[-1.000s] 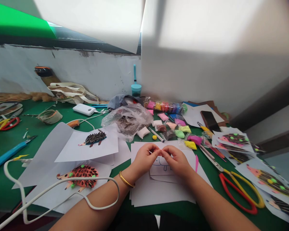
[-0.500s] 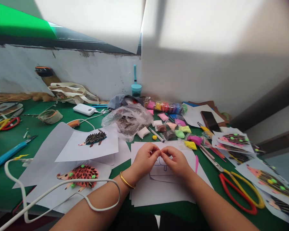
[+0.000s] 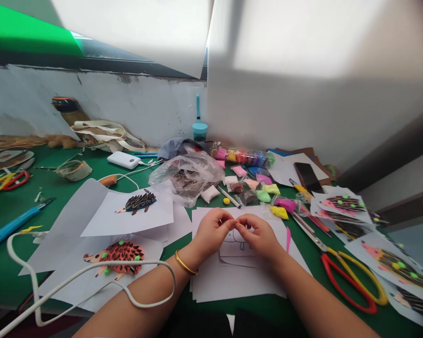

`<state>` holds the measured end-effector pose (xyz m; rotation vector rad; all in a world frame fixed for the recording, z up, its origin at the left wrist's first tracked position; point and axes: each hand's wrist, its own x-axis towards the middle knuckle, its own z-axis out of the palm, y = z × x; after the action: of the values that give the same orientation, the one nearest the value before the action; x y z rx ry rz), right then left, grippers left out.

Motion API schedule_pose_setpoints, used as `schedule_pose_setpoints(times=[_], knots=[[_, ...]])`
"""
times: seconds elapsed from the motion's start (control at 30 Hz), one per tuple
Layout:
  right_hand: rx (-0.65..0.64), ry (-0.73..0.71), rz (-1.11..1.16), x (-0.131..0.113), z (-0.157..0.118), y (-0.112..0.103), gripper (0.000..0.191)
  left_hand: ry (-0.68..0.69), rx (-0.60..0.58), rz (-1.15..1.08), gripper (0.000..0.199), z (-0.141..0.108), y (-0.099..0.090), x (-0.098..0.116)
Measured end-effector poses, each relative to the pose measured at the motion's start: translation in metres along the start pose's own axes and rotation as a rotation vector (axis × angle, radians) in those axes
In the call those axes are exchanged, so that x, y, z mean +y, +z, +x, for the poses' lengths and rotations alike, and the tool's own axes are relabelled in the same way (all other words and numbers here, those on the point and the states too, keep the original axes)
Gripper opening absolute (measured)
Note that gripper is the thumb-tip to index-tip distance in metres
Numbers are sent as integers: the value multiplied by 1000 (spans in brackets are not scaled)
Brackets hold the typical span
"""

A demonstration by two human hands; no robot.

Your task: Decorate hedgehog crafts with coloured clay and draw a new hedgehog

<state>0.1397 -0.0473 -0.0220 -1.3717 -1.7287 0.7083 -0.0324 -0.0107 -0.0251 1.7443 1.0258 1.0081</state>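
My left hand (image 3: 215, 231) and my right hand (image 3: 255, 234) meet at the fingertips over the white paper (image 3: 239, 284). Both are pinched closed, and whatever lies between the fingertips is hidden. Under them a smaller sheet shows a blue outline drawing (image 3: 240, 238), partly covered by my fingers. A small yellow ball (image 3: 226, 201) rests just beyond the paper's far edge, beside a white pen (image 3: 229, 197). Packets of coloured clay, among them a yellow one (image 3: 279, 212) and a magenta one (image 3: 285, 203), lie past my right hand.
Red-and-yellow scissors (image 3: 352, 277) lie right of my right forearm, near hedgehog pictures (image 3: 396, 263). Sunflower seeds fill a plastic bag (image 3: 186, 176). Two more hedgehog pictures (image 3: 121, 258) are on the left. A white cable (image 3: 91, 267) loops across my left forearm. A blue craft knife (image 3: 14, 227) lies far left.
Almost nothing differs. My hands keep the same fingertip-to-fingertip pose over the paper, with only a very slight shift.
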Motion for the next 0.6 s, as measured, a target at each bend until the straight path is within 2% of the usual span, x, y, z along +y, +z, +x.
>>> schedule_pose_setpoints(times=[0.13, 0.33, 0.4, 0.53, 0.6], knots=[[-7, 24, 37, -1, 1, 1, 18, -61, 9, -110, 11, 1, 1, 0], [-38, 14, -32, -2, 0, 1, 16, 55, -12, 31, 8, -1, 0, 1], [-30, 14, -24, -4, 0, 2, 14, 31, -5, 44, 9, -1, 0, 1], [-6, 23, 24, -5, 1, 1, 15, -60, -16, -103, 11, 0, 1, 0], [2, 28, 27, -6, 1, 1, 16, -62, -22, -149, 11, 1, 1, 0]])
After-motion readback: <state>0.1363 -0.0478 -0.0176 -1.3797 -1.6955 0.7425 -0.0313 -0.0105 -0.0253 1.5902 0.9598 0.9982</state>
